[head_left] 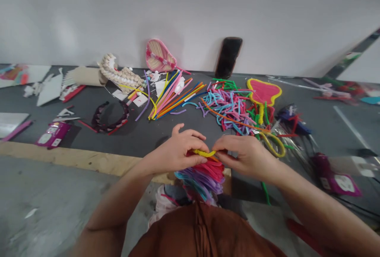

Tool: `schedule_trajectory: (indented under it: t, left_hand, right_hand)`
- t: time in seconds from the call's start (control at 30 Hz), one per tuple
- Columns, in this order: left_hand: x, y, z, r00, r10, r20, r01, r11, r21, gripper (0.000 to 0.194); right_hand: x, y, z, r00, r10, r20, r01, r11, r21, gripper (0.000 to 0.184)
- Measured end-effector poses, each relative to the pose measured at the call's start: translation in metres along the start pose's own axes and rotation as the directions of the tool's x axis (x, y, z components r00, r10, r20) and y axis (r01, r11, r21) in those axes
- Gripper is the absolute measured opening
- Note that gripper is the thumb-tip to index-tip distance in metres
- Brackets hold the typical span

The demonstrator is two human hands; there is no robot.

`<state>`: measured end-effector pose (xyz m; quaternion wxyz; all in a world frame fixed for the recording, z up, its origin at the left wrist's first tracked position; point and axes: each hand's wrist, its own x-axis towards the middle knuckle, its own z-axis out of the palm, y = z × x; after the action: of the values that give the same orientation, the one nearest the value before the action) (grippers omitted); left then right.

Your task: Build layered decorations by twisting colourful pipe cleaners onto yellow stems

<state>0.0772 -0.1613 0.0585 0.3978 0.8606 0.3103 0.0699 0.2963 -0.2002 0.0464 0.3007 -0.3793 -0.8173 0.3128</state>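
A yellow pipe cleaner (208,154) is pinched between my two hands near the table's front edge. My left hand (185,150) closes on its left part, thumb and fingertips together. At its right end, my right hand (247,154) grips it between thumb and fingers. Just below hangs a bundle of pipe cleaners (204,182) in red, pink, purple and light blue, its top hidden behind my left fingers. A large pile of short cut pipe cleaners (228,104) lies beyond my right hand.
Long pipe cleaners (175,97) lie fanned out at the middle back. A phone (228,57) leans against the wall. On the left are a dark headband (110,118) and a purple packet (54,133). A pink shape with yellow edging (263,92) lies back right.
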Motion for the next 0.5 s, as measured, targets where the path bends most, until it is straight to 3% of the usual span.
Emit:
schedule_trajectory:
  t: [0.07, 0.13, 0.2, 0.37, 0.5]
  left_hand:
    - [0.001, -0.001, 0.001, 1.0, -0.002, 0.001, 0.002, 1.0, -0.009, 0.005]
    - [0.002, -0.003, 0.002, 1.0, -0.006, 0.003, 0.006, 1.0, -0.021, 0.004]
    - [0.003, -0.004, 0.003, 1.0, -0.015, 0.003, 0.015, 0.999, -0.033, 0.004]
    - [0.005, -0.006, 0.004, 1.0, -0.024, -0.007, 0.024, 0.999, -0.039, 0.009]
    - [0.005, -0.007, 0.005, 1.0, -0.018, -0.017, 0.017, 1.0, -0.01, 0.009]
  right_hand:
    - [0.001, 0.003, 0.005, 0.982, 0.187, 0.031, -0.189, 0.963, 0.191, 0.011]
    - [0.001, 0.007, 0.008, 0.953, 0.299, 0.056, -0.3, 0.891, 0.342, 0.008]
    - [0.001, 0.01, 0.009, 0.946, 0.32, 0.047, -0.314, 0.873, 0.372, 0.009]
    - [0.002, 0.008, 0.009, 0.946, 0.323, 0.027, -0.319, 0.91, 0.264, 0.01]
    - [0.003, 0.002, 0.016, 0.901, 0.432, 0.029, -0.406, 0.818, 0.408, 0.011]
